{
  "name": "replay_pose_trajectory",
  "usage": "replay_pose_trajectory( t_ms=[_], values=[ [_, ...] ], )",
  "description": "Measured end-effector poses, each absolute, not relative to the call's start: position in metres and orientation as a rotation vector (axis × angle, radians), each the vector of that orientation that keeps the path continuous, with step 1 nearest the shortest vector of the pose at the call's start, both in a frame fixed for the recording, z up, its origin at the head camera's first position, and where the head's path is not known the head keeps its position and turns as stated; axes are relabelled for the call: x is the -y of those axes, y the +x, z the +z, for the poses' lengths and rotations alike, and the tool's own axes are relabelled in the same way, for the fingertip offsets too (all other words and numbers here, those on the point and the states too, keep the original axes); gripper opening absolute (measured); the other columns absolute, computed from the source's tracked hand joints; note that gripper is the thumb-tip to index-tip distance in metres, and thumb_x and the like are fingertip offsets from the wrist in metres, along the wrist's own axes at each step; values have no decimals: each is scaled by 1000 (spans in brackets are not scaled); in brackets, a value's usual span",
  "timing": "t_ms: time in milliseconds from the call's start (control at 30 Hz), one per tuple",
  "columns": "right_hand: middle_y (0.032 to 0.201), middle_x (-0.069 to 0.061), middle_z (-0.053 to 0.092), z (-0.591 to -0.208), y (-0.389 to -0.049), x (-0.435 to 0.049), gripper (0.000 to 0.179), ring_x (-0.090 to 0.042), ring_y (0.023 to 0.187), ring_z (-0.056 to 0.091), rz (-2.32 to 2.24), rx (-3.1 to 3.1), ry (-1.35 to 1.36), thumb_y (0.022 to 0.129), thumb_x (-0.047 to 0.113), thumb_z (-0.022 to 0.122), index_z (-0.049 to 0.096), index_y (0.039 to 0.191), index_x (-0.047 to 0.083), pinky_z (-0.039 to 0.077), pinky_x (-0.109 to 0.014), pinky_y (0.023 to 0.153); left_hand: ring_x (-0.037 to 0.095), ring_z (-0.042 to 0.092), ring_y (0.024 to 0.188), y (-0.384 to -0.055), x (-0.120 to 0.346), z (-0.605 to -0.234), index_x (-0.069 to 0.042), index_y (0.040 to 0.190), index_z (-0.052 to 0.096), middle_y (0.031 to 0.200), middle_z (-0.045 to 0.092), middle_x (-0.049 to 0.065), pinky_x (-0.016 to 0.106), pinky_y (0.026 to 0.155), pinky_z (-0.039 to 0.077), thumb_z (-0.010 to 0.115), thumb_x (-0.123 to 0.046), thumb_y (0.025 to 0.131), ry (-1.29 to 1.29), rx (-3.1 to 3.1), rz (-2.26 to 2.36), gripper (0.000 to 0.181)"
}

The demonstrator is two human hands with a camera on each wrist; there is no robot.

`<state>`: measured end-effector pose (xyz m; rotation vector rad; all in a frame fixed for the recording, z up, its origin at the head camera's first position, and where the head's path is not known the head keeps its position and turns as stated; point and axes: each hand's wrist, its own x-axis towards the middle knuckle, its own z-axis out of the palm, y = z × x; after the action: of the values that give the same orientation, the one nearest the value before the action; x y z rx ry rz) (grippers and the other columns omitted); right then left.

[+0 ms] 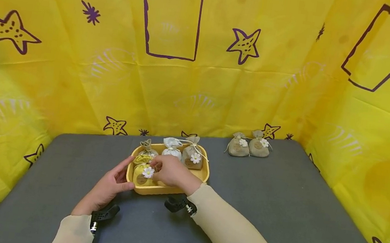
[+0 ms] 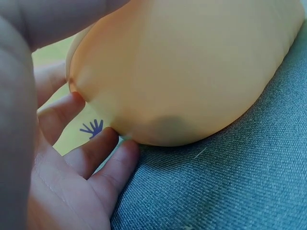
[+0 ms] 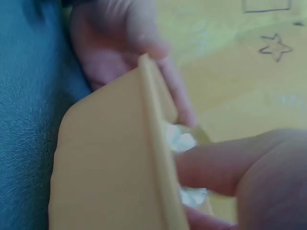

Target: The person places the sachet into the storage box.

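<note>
A yellow plastic bin stands on the dark table and holds several small drawstring sachets. My left hand grips its left end, thumb at the front rim; in the left wrist view the fingers touch the curved wall. Inside, my right hand pinches the yellow sachet with the white flower at the front left; its fingertips are partly hidden. Behind it sits a tan sachet. A white sachet and a brown sachet with a flower stand at the back.
Two brown sachets, a left one and a right one, stand side by side at the table's back right. A yellow patterned cloth walls the grey table behind and on both sides.
</note>
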<state>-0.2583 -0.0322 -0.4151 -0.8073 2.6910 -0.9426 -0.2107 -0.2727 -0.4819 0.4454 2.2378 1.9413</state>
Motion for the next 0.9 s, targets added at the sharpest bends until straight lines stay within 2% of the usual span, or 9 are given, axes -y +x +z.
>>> replay_pose_trajectory(
  t_ms=[167,233,300,433,467,533,667,833,900],
  values=[
    [121,-7,66,-418,-245,-5,34,-22,110,63,-1566,-2520,-733,90,17,75,69,123,13,53,-33,86,39,22,144,-211,270,-482,-14,161,17,164,10,17,18,99,39,70,-7,94,435,-2234,1941,86],
    [119,-14,67,-421,-237,-23,32,-30,109,64,-1870,-2384,-748,91,12,73,68,122,5,54,-35,85,38,23,144,-211,270,-481,-14,161,17,164,10,17,18,99,39,70,-6,94,434,-2229,1945,86],
    [113,-21,66,-425,-228,-42,29,-30,104,65,-2114,-2235,-804,92,5,71,67,119,-3,56,-37,82,37,23,144,-211,271,-482,-14,161,18,163,11,16,18,99,39,70,-5,93,439,-2226,1950,86],
    [105,-33,63,-442,-213,-79,25,-35,96,65,-2356,-2004,-919,92,-5,65,62,115,-14,58,-39,74,38,22,144,-211,273,-482,-13,161,18,163,11,16,17,99,39,70,-5,93,446,-2234,1947,86],
    [104,-33,63,-447,-211,-87,25,-33,95,65,-2370,-1998,-918,92,-5,65,61,115,-14,58,-39,73,37,22,144,-211,273,-482,-13,161,18,164,10,15,17,99,38,71,-5,93,437,-2241,1942,86],
    [106,-35,61,-459,-210,-105,25,-37,96,64,-2382,-2004,-876,93,-5,64,61,116,-14,58,-38,71,37,21,145,-211,273,-481,-14,161,17,164,10,15,16,99,38,71,-6,93,419,-2251,1933,87],
    [112,-35,60,-477,-212,-141,29,-34,98,66,-2404,-2061,-663,94,-2,65,58,118,-16,58,-36,68,37,19,146,-211,273,-482,-12,161,16,164,9,15,16,99,37,71,-6,93,415,-2255,1930,87],
    [118,-23,61,-486,-226,-195,41,-28,104,65,-2490,-2038,-404,95,-1,64,48,128,-20,59,-37,71,36,17,146,-211,272,-482,-11,161,16,164,8,14,16,100,36,71,-5,93,427,-2242,1941,88],
    [123,-18,59,-487,-234,-221,43,-27,109,62,-2519,-2020,-341,97,1,63,47,134,-15,58,-38,76,36,18,146,-210,272,-482,-11,161,16,164,9,14,16,100,36,71,-5,92,426,-2240,1945,88]
  ],
)
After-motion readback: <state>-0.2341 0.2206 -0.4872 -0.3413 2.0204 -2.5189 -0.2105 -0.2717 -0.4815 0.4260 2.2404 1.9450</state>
